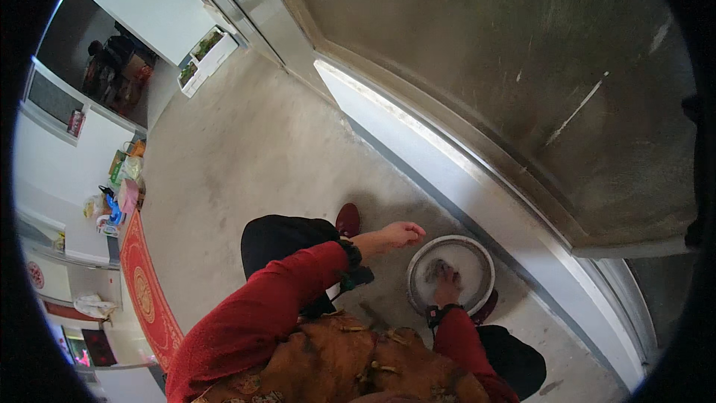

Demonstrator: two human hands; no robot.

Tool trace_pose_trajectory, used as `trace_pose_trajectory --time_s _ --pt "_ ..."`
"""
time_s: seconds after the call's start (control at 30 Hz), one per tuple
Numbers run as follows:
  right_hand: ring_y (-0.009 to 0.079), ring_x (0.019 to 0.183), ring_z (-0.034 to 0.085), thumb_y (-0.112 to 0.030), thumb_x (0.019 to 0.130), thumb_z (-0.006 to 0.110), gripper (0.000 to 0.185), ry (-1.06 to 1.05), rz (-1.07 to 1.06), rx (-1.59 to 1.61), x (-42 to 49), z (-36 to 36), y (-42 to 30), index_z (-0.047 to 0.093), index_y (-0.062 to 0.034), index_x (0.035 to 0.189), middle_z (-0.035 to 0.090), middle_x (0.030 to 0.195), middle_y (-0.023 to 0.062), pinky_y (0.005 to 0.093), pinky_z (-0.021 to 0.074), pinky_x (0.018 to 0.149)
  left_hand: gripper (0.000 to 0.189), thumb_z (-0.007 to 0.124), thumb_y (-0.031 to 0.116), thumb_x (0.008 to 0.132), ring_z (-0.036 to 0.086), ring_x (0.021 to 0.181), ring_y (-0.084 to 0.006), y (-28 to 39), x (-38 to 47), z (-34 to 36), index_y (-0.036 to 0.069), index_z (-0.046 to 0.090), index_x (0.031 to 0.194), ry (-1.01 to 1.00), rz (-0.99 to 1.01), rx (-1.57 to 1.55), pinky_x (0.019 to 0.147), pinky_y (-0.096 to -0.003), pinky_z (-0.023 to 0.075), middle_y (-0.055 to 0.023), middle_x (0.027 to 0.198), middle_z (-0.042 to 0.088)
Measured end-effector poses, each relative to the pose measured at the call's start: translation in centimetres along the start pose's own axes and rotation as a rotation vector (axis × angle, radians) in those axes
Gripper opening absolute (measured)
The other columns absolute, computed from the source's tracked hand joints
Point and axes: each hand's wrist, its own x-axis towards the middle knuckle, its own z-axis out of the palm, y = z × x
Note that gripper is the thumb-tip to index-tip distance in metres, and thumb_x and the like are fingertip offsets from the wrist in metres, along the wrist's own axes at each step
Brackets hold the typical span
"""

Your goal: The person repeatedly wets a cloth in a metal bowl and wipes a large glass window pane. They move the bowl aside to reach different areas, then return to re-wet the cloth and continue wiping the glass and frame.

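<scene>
A round pale-rimmed basin (414,300) stands on the concrete floor before me, with what looks like cloudy water in it. Inside the basin, my right hand (447,289) grips a wet grey cloth (436,270); the fingertips are partly hidden. My left hand (400,234) hovers just left of the basin's rim, its fingers loosely curled together, with nothing visible in it. Red sleeves cover both arms, and a dark band (444,313) circles the right wrist. Close to the left wrist is a dark object (362,276), partly hidden by the sleeve.
A large dusty window pane (475,39) and its white low wall (447,162) run along the right. My dark red shoe (348,219) is left of the basin. White planter boxes (215,55), bags (130,170) and a red patterned carpet (142,285) lie farther left.
</scene>
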Motion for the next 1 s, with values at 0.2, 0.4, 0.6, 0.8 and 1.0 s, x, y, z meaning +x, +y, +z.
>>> trace_pose_trajectory --time_s 0.2,0.4,0.6,0.8,1.0 --pt "0.0432 0.137 0.036 -0.02 0.095 0.057 0.05 0.006 0.179 0.171 2.1 5.4 3.1 0.049 -0.0142 0.144 0.03 0.158 0.013 0.0613 0.0379 0.107 0.027 0.052 0.021 0.101 0.058 0.096 -0.0112 -5.1 3.1 2.6 0.013 0.062 0.125 0.007 -0.234 0.015 0.073 -0.0275 0.0467 0.0008 0.113 0.064" --pt "0.0314 0.122 0.047 -0.023 0.097 0.056 0.035 0.026 -0.165 0.059 3.9 7.0 2.5 0.058 -0.0087 0.129 0.05 0.133 0.013 0.0433 0.0448 0.099 0.039 0.058 0.029 0.098 0.047 0.121 -0.022 -13.6 5.1 3.9 0.009 0.057 0.132 -0.171 0.107 0.155 0.09 -0.0368 0.0511 -0.0048 0.131 0.055" --pt "0.0181 0.09 0.057 -0.023 0.095 0.057 0.025 0.152 0.064 1.24 -1.6 -2.7 -3.0 0.063 -0.005 0.11 0.062 0.098 0.0047 0.031 0.046 0.085 0.045 0.065 0.03 0.092 0.054 0.121 -0.0267 -18.5 9.8 6.1 0.008 0.057 0.13 -0.107 -0.03 -0.065 0.093 -0.0446 0.0519 -0.0097 0.134 0.056" --pt "0.0224 0.075 0.06 -0.019 0.091 0.06 0.023 0.251 -0.051 1.251 -3.2 -4.4 -6.8 0.062 -0.0043 0.108 0.064 0.085 0.0095 0.0371 0.0475 0.069 0.029 0.058 0.029 0.097 0.062 0.105 -0.0224 -18.0 10.2 6.3 0.011 0.064 0.119 -0.113 0.27 0.093 0.078 -0.0433 0.0527 -0.0096 0.114 0.065" --pt "0.0369 0.087 0.065 -0.015 0.088 0.06 0.021 0.323 0.176 0.813 -1.1 -2.4 -4.7 0.063 -0.0101 0.108 0.07 0.097 0.015 0.0465 0.0466 0.072 0.03 0.054 0.023 0.098 0.058 0.093 -0.016 -12.0 6.8 9.5 0.009 0.064 0.122 0.159 -0.486 -0.299 0.07 -0.0384 0.0491 -0.0044 0.107 0.064"
